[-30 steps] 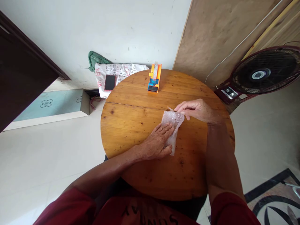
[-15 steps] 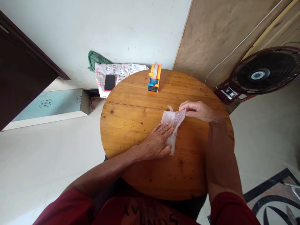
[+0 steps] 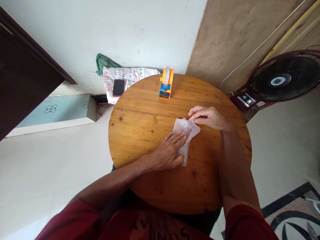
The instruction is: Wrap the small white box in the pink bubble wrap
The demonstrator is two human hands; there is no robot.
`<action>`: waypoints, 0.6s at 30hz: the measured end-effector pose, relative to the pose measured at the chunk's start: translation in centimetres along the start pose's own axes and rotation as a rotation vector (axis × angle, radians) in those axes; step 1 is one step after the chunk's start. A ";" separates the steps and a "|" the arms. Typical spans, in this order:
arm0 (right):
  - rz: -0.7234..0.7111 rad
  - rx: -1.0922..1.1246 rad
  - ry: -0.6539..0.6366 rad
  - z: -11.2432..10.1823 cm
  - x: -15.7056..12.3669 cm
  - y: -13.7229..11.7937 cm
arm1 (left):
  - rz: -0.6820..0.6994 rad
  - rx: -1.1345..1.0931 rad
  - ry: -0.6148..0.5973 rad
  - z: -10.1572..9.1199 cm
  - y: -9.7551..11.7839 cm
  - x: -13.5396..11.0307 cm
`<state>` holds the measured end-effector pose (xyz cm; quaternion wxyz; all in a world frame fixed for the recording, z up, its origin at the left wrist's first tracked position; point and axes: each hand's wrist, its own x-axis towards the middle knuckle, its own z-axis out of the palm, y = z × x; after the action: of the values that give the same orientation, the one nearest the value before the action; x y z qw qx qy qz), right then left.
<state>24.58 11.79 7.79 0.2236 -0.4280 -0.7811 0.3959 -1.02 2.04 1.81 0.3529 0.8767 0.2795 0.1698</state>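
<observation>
A piece of clear bubble wrap, folded into a narrow packet, lies on the round wooden table. My left hand rests flat on its lower left part, fingers stretched out and pressing it down. At the packet's top edge, my right hand has its thumb and index finger closed on the film. The loose right corner of the wrap sticks out below those fingers. Whether anything lies inside the wrap cannot be made out.
An orange and blue tape dispenser with a roll of clear tape stands near the table's far edge. Beyond the left edge, a phone lies on a printed white sack beside a green bag. A dark red fan stands at right.
My right hand has shifted slightly left along the top edge, leaving the right corner free. The small strip sticking up at the top has been folded down. My left hand stays put.
</observation>
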 end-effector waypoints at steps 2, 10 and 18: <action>-0.009 -0.014 -0.009 0.1 0.1 -0.3 | -0.003 0.004 -0.003 0.0 0.0 0.0; 0.005 0.018 0.017 0.7 0.5 -1.4 | -0.007 0.006 -0.026 -0.3 0.2 0.1; 0.155 0.156 -0.153 1.9 1.3 -1.0 | -0.017 0.030 -0.044 -0.2 0.1 0.1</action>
<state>22.06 11.76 7.53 0.1645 -0.4370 -0.7272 0.5031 -0.97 2.15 2.07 0.3474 0.8829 0.2814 0.1435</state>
